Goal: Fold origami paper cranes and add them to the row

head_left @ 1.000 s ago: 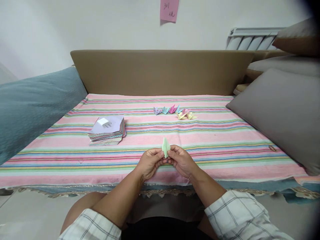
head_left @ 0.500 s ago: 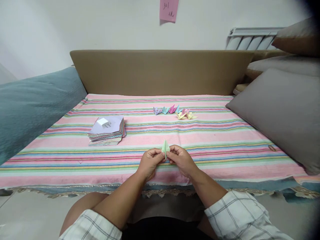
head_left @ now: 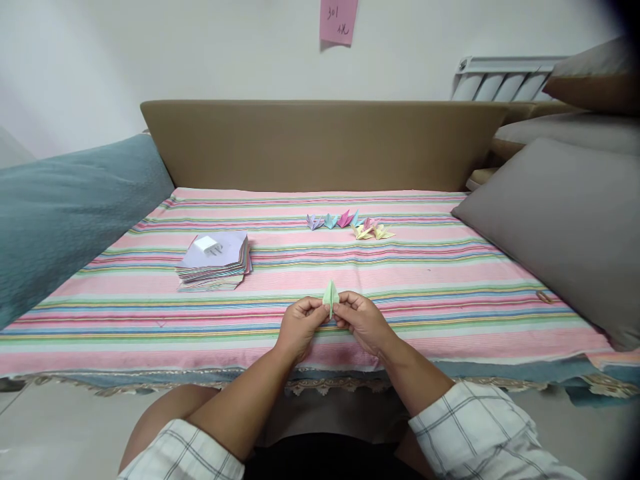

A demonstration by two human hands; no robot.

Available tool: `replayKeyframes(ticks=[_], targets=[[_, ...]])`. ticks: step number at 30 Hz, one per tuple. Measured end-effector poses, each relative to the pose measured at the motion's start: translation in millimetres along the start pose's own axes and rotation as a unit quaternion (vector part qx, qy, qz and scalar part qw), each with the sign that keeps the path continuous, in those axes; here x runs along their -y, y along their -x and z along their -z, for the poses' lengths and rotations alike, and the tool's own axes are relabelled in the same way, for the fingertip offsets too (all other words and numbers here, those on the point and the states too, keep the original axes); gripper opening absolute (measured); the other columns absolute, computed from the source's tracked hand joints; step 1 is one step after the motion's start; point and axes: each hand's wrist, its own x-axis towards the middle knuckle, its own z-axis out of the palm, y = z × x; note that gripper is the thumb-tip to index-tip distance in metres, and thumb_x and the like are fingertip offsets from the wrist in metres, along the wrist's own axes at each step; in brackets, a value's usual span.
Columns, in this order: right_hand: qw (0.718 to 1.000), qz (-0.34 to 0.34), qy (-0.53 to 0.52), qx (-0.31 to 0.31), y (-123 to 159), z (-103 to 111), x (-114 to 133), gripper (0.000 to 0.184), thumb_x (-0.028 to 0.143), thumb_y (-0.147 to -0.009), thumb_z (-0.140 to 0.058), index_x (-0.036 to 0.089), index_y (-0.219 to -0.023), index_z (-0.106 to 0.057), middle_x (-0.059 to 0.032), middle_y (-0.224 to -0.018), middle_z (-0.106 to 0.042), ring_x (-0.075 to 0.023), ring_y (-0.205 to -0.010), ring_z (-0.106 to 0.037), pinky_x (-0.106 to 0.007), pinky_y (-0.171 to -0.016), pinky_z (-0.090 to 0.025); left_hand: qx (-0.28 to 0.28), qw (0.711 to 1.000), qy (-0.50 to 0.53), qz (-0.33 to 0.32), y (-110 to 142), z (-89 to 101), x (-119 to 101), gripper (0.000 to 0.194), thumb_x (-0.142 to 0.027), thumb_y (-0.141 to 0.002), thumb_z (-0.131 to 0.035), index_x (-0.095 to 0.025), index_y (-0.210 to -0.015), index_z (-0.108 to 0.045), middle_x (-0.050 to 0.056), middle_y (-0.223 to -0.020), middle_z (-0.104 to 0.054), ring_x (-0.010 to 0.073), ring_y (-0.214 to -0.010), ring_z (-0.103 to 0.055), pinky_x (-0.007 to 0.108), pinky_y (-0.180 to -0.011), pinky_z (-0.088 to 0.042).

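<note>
A small folded piece of light green paper (head_left: 331,295) points upward between my two hands, above the striped cloth. My left hand (head_left: 300,327) pinches its lower left side between thumb and fingers. On the lower right side, my right hand (head_left: 364,321) grips it the same way. The thumbs almost meet at a crease down its middle. Farther back on the cloth lie several folded paper cranes: a purple one (head_left: 314,222), a teal one (head_left: 331,221), a magenta one (head_left: 345,218) and a yellow one (head_left: 383,231) among them.
At the left, a stack of square paper (head_left: 220,270) carries a white plug adapter (head_left: 206,245). The striped cloth (head_left: 280,267) covers the seat, with a brown backrest (head_left: 320,143) behind. A grey cushion (head_left: 555,220) leans at the right, and a small brown ring-like object (head_left: 544,297) lies near it.
</note>
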Motion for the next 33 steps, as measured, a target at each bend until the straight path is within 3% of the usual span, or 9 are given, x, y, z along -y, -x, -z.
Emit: replayKeyframes(ticks=[11, 24, 28, 33], targets=[[0.999, 0.026, 0.021, 0.008, 0.5, 2.9, -2.2, 0.022, 0.035, -0.066, -0.073, 0.018, -0.072, -0.060, 0.0046, -0.059, -0.055, -0.0069, -0.052, -0.047, -0.020, -0.051, -0.037, 0.028, 0.999, -0.014, -0.038, 0.8, 0.6, 1.1, 0.018, -0.030, -0.061, -0.077, -0.016, -0.067, -0.068, -0.002, -0.062, -0.062, 0.0095, -0.060, -0.055, 0.022, -0.063, -0.044], [0.999, 0.037, 0.010, 0.037, 0.9, -1.0, -7.7, 0.026, 0.042, -0.070, -0.070, 0.019, -0.082, -0.066, 0.0012, -0.067, -0.059, -0.0114, -0.062, -0.053, -0.026, -0.061, -0.046, -0.031, 0.992, -0.086, -0.092, 2.2, -0.5, 1.3, 0.022, -0.034, -0.064, -0.072, -0.017, -0.067, -0.059, -0.003, -0.059, -0.059, 0.0108, -0.057, -0.055, 0.022, -0.058, -0.043], [0.999, 0.041, 0.000, 0.030, 1.1, -2.2, -8.7, 0.027, 0.040, -0.066, -0.075, 0.019, -0.079, -0.063, 0.0024, -0.069, -0.058, -0.0096, -0.061, -0.051, -0.024, -0.060, -0.045, -0.046, 0.974, -0.172, -0.144, 3.0, 0.5, 1.9, 0.020, -0.035, -0.067, -0.070, -0.017, -0.066, -0.061, -0.002, -0.064, -0.056, 0.0099, -0.058, -0.051, 0.022, -0.057, -0.040], [0.999, 0.041, -0.028, 0.011, -0.6, 0.2, -9.0, 0.028, 0.041, -0.067, -0.074, 0.020, -0.080, -0.062, 0.0010, -0.074, -0.062, -0.0098, -0.064, -0.053, -0.024, -0.064, -0.045, -0.006, 0.938, -0.255, -0.234, 5.5, 1.6, -4.1, 0.010, -0.029, -0.072, -0.067, -0.020, -0.075, -0.069, 0.001, -0.071, -0.055, 0.0129, -0.068, -0.053, 0.023, -0.063, -0.043]])
